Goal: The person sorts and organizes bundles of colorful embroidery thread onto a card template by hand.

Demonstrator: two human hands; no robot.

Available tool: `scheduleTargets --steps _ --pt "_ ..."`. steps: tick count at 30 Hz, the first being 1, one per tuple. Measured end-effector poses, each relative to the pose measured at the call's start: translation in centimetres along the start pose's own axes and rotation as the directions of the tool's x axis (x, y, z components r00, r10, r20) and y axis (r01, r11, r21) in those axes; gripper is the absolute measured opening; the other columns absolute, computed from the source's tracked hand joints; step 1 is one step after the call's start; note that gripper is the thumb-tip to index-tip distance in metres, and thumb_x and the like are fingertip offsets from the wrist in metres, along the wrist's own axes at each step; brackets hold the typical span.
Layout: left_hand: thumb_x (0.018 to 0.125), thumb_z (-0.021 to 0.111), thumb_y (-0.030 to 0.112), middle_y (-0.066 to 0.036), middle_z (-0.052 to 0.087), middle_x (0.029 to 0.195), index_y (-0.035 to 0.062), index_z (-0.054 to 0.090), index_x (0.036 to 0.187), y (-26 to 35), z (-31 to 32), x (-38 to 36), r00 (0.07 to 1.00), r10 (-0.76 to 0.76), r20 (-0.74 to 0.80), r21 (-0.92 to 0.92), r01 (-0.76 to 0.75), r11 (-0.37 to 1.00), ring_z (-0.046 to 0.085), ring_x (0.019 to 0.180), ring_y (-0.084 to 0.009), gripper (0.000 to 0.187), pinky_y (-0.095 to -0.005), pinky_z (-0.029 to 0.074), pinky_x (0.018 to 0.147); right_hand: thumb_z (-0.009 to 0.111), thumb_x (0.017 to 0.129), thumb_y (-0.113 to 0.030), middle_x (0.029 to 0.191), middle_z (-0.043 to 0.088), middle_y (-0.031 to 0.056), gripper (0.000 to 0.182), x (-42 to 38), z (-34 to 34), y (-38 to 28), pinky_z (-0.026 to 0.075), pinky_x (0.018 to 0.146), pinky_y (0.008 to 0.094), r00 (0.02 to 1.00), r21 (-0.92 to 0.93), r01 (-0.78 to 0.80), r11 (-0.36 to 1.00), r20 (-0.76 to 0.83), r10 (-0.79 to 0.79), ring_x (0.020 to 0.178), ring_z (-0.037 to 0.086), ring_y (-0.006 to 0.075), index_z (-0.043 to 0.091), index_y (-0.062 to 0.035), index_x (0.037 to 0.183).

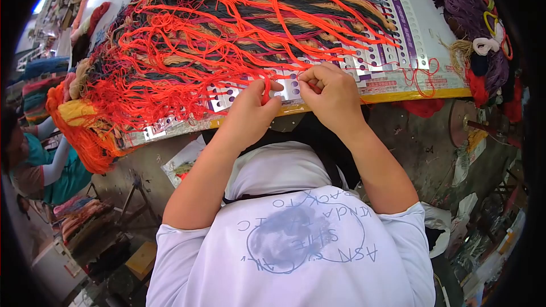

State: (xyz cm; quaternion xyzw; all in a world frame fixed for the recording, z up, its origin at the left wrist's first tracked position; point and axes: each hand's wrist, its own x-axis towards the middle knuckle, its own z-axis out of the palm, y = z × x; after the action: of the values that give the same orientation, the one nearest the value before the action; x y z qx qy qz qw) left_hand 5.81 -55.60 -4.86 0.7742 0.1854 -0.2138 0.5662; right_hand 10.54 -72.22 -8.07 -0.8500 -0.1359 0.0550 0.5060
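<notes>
Long strands of bright orange-red embroidery thread (227, 51) spread across the table, over bundles of black, tan and dark pink thread. My left hand (254, 111) is closed on a bunch of the orange-red thread, which passes between thumb and fingers. Just to its right, my right hand (333, 94) is pinched shut at the edge of a white card with punched holes (291, 88). A thin orange-red strand runs toward its fingertips, whose grip is partly hidden. More hole-punched cards with purple print (401, 17) lie under the threads at the upper right.
The table's yellow-taped front edge (421, 95) runs just below my hands. Purple and mixed yarn skeins (463, 5) lie at the right end. Orange and yellow skeins (85, 119) hang off the left corner, near another person in teal clothing (65, 170).
</notes>
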Motion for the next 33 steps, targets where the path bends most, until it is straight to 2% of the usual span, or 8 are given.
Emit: scheduleTargets --steps 5,7,10,17,21,24,27,33 --pt "0.085 0.053 0.010 -0.001 0.050 0.067 -0.0002 0.053 0.099 0.8 0.2 0.9 0.985 -0.139 0.107 -0.270 0.163 0.949 0.046 0.055 -0.0075 0.017 -0.0251 0.036 0.047 0.066 0.073 -0.005 0.073 0.061 0.0084 0.005 0.1 -0.1 -0.1 0.048 0.056 0.0322 1.000 -0.018 0.005 1.000 0.011 -0.005 0.062 0.061 0.0216 0.063 -0.0023 0.076" --pt "0.089 0.053 0.014 0.006 0.040 0.060 0.0070 0.049 0.089 1.2 1.0 1.6 0.986 -0.142 0.085 -0.316 0.162 0.935 0.030 0.044 -0.0015 0.008 -0.0201 0.020 0.037 0.066 0.072 -0.004 0.073 0.061 0.0083 0.006 0.1 -0.1 -0.1 0.048 0.057 0.0317 1.000 0.017 -0.015 1.000 0.002 0.015 0.062 0.061 0.0218 0.064 -0.0023 0.077" --pt "0.088 0.056 0.014 0.005 0.041 0.060 0.0086 0.047 0.082 0.2 1.4 2.8 0.999 -0.036 -0.006 -0.085 0.035 0.996 0.031 0.044 -0.0022 0.012 -0.0206 0.021 0.036 0.066 0.072 -0.003 0.073 0.061 0.0087 0.008 -0.3 0.0 0.4 0.048 0.057 0.0308 0.999 0.095 0.048 0.994 -0.018 -0.047 0.062 0.061 0.0209 0.066 -0.0024 0.080" --pt "0.085 0.059 0.012 0.005 0.044 0.062 0.0076 0.050 0.077 1.1 1.4 2.6 0.992 -0.124 0.022 -0.239 0.125 0.963 0.035 0.046 -0.0032 0.013 -0.0210 0.024 0.038 0.066 0.072 -0.003 0.075 0.062 0.0086 0.011 -0.4 -0.6 0.8 0.049 0.057 0.0285 0.998 0.201 0.013 0.980 0.050 -0.023 0.063 0.062 0.0186 0.069 -0.0024 0.083" --pt "0.081 0.057 0.006 0.004 0.048 0.065 0.0061 0.056 0.081 -0.6 -0.4 2.5 0.946 0.254 -0.200 -0.010 -0.262 0.965 0.043 0.056 -0.0051 0.001 -0.0218 0.034 0.048 0.064 0.073 0.000 0.083 0.061 0.0085 0.018 -0.5 -0.9 0.4 0.050 0.059 0.0312 0.998 0.154 0.023 0.988 0.062 -0.033 0.067 0.063 0.0217 0.067 -0.0015 0.091" --pt "0.084 0.051 0.007 -0.002 0.052 0.069 0.0045 0.053 0.083 -0.1 -3.9 1.6 0.945 0.145 -0.293 -0.481 -0.277 0.832 0.049 0.061 -0.0115 0.003 -0.0246 0.040 0.055 0.063 0.075 -0.002 0.086 0.059 0.0087 0.018 -0.7 -1.0 0.2 0.050 0.060 0.0350 0.991 -0.065 0.128 0.990 0.045 -0.125 0.069 0.062 0.0247 0.065 -0.0011 0.093" --pt "0.085 0.048 0.012 -0.006 0.055 0.079 0.0080 0.052 0.083 -0.6 -6.4 1.3 0.965 0.202 -0.168 -0.881 -0.239 0.408 0.053 0.074 -0.0206 0.005 -0.0331 0.045 0.069 0.064 0.075 -0.005 0.083 0.055 0.0091 0.011 -1.0 -1.0 -0.2 0.050 0.062 0.0378 0.983 -0.296 0.182 0.938 0.087 -0.163 0.071 0.061 0.0260 0.062 -0.0019 0.085" --pt "0.090 0.046 0.009 -0.013 0.063 0.091 0.0057 0.052 0.096 -0.3 -5.1 0.9 0.963 0.266 0.051 -0.964 -0.022 0.265 0.061 0.071 -0.0209 0.009 -0.0363 0.051 0.072 0.064 0.072 -0.007 0.079 0.053 0.0096 0.010 -0.3 -0.9 -0.9 0.047 0.065 0.0403 0.937 -0.467 0.335 0.818 0.071 -0.343 0.078 0.057 0.0274 0.055 -0.0050 0.075"
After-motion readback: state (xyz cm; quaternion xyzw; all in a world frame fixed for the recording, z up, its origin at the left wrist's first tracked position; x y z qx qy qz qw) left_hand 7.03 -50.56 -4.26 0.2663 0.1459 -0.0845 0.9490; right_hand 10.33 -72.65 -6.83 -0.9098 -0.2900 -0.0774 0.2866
